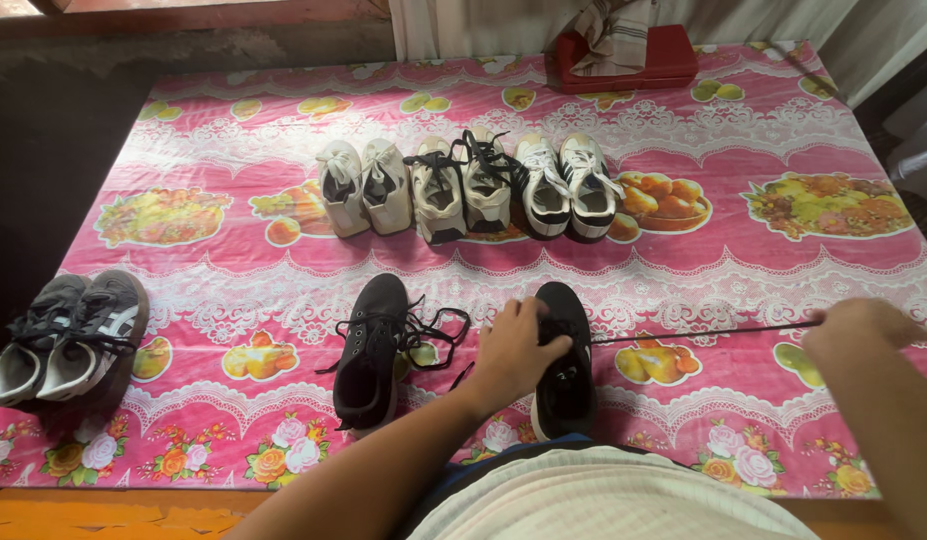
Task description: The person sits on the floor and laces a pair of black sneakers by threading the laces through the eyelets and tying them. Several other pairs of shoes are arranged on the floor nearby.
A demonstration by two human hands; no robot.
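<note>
Nearest the camera, the left hand (pixel 513 350) rests curled on the lace area of a black shoe (pixel 566 370), fingers pressed down around the eyelets, holding the shoe steady on the pink patterned tablecloth (pixel 743 260). The right hand (pixel 858 325) is out to the right side, closed in a pinch on the end of a black lace (pixel 698 332), which runs taut and nearly level from the shoe to that hand. Just left of the held shoe lies its black mate (pixel 371 350), toe pointing away, laces loose and tangled beside it; the two are near but apart. At the left edge of the cloth sits a grey pair of sneakers (pixel 68 335), side by side and touching. Farther back, a row of three pairs stands toe-away: a cream pair (pixel 363 187), a beige pair with black laces (pixel 461 188), a white pair with dark stripes (pixel 566 185). At the far edge a red box (pixel 673 60) has striped cloth (pixel 615 35) draped over it; contents hidden.
</note>
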